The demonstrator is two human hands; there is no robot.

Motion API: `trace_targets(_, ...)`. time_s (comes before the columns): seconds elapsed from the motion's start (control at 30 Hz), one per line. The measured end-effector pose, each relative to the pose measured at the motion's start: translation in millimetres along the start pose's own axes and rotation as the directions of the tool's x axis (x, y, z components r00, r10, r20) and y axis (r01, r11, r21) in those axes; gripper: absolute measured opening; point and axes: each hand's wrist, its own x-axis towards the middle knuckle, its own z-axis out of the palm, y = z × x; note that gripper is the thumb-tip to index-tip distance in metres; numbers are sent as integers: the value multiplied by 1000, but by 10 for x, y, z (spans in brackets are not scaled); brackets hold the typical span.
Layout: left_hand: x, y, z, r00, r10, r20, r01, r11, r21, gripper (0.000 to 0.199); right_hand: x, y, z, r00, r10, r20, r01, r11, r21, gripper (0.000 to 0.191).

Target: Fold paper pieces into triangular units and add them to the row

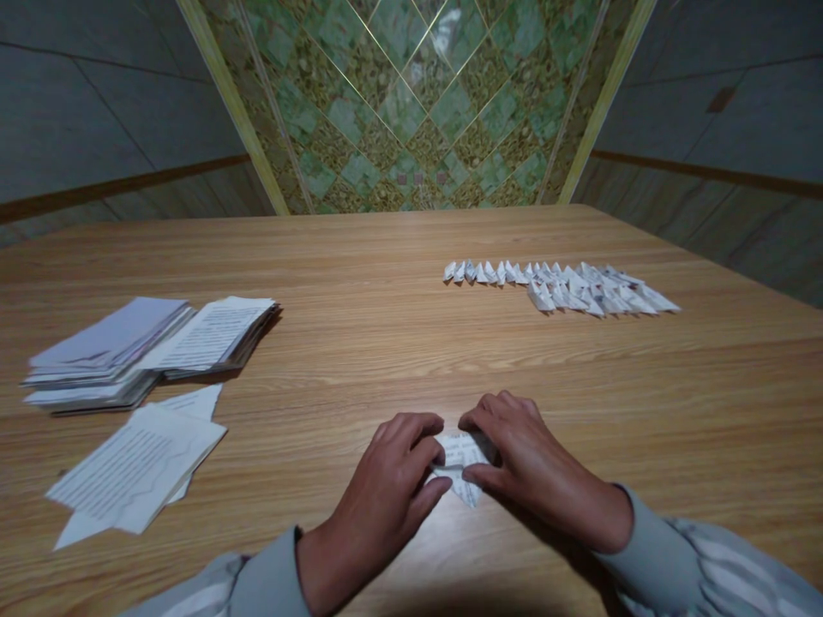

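Observation:
A small folded piece of printed paper (459,452) lies on the wooden table between my two hands, with a pointed tip toward me. My left hand (392,484) grips its left edge with bent fingers and thumb. On the right side, my right hand (527,463) has its thumb on the paper and its fingers curled over the far right edge. Parts of the paper are hidden under the fingers.
Rows of small folded paper pieces (566,287) stand at the back right of the table (334,334). To the left are stacks of paper (112,343) and printed sheets (206,334), with loose sheets (141,463) nearer. A tiled wall (411,103) rises behind.

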Motion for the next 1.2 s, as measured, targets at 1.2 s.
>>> trace_targets(1.2, 24, -37, 3, 999, 20, 46, -26, 991, 132, 14, 67, 39, 45, 940, -329, -87, 297, 918, -265, 16)
